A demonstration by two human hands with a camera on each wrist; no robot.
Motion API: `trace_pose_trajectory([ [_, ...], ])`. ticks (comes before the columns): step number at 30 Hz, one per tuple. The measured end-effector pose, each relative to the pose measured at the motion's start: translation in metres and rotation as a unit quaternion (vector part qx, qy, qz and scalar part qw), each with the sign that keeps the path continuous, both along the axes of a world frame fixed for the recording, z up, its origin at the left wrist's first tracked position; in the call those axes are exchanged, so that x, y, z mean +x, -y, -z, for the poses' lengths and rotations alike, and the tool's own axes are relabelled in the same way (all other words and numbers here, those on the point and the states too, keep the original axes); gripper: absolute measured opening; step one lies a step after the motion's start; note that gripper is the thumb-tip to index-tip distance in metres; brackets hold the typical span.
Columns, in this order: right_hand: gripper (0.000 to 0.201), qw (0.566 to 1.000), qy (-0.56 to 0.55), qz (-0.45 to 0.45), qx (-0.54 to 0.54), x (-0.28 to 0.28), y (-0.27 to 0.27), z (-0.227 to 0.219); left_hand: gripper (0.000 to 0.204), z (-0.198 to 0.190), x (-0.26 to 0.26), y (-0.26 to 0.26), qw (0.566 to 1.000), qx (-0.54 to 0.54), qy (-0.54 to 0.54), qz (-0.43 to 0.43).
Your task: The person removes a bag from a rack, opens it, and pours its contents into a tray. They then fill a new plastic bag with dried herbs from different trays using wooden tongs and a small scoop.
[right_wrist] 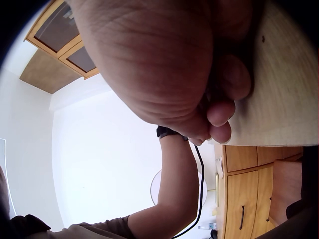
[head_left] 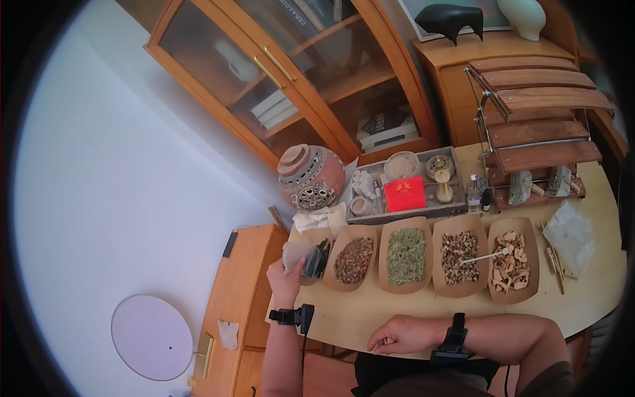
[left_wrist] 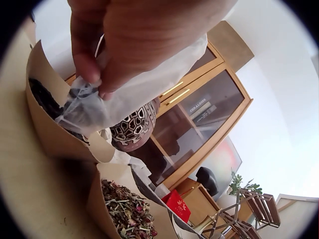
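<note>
My left hand (head_left: pixel 284 283) pinches a thin, translucent white pouch (left_wrist: pixel 144 94) between thumb and fingers. The pouch hangs at the leftmost brown paper tray (left_wrist: pixel 62 142), and its lower end overlaps the tray's opening in the left wrist view. Dark, blackish pieces (left_wrist: pixel 44 99) lie in that tray, partly hidden behind the pouch. At the table's front edge, my right hand (head_left: pixel 402 334) rests with its fingers loosely curled and nothing visible in them. Right beside the pouch's tray stands a second paper tray with a mixed reddish-brown dried herb (head_left: pixel 354 260).
Farther right, trays hold green dried herb (head_left: pixel 407 257), brown chopped pieces (head_left: pixel 455 255) and pale chips (head_left: pixel 510 264), with a small white spoon (head_left: pixel 486 256) across the last two. Behind them are a patterned jar (head_left: pixel 311 177), a grey tray (head_left: pixel 423 215) and a wooden rack (head_left: pixel 536 99). A clear bag (head_left: pixel 570 239) lies right.
</note>
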State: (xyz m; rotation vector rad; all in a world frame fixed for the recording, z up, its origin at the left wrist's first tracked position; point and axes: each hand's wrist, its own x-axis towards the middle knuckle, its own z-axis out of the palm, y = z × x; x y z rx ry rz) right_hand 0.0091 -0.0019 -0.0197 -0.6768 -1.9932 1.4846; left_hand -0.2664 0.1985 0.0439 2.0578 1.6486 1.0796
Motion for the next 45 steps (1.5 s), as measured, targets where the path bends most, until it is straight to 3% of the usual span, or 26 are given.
trace_pose_trajectory([
  [13, 0.025, 1.0, 0.003, -0.003, -0.007, 0.001, -0.001, -0.002, 0.025, -0.004, -0.001, 0.0, 0.992, 0.016, 0.126, -0.012],
  [14, 0.025, 1.0, -0.004, -0.001, -0.004, 0.001, -0.001, -0.002, 0.025, -0.003, -0.005, -0.002, 0.992, 0.016, 0.126, -0.013],
  [16, 0.025, 1.0, -0.01, 0.001, -0.001, 0.001, 0.0, 0.0, 0.029, -0.002, -0.015, -0.007, 0.999, 0.008, -0.012, -0.038],
  [19, 0.025, 1.0, -0.012, 0.003, 0.006, 0.0, -0.001, 0.002, 0.032, 0.008, -0.018, -0.011, 0.996, 0.086, -0.016, -0.018],
  [25, 0.026, 1.0, 0.01, 0.0, 0.025, 0.0, -0.001, 0.001, 0.025, 0.001, -0.01, -0.008, 0.995, 0.089, 0.025, 0.034],
  [32, 0.025, 1.0, 0.002, 0.005, 0.026, 0.0, -0.001, 0.003, 0.022, -0.003, -0.006, -0.012, 0.997, 0.053, 0.049, 0.012],
  [38, 0.025, 1.0, 0.002, 0.003, 0.015, 0.0, 0.0, 0.0, 0.021, -0.001, -0.005, -0.011, 1.0, 0.028, -0.001, 0.0],
  [40, 0.024, 1.0, -0.005, 0.005, 0.009, 0.001, 0.0, -0.001, 0.021, -0.004, 0.002, -0.006, 0.997, 0.024, 0.072, 0.028],
  [45, 0.023, 1.0, -0.004, 0.005, 0.013, 0.0, 0.0, 0.002, 0.021, -0.003, -0.007, -0.012, 0.994, 0.021, 0.099, 0.028],
])
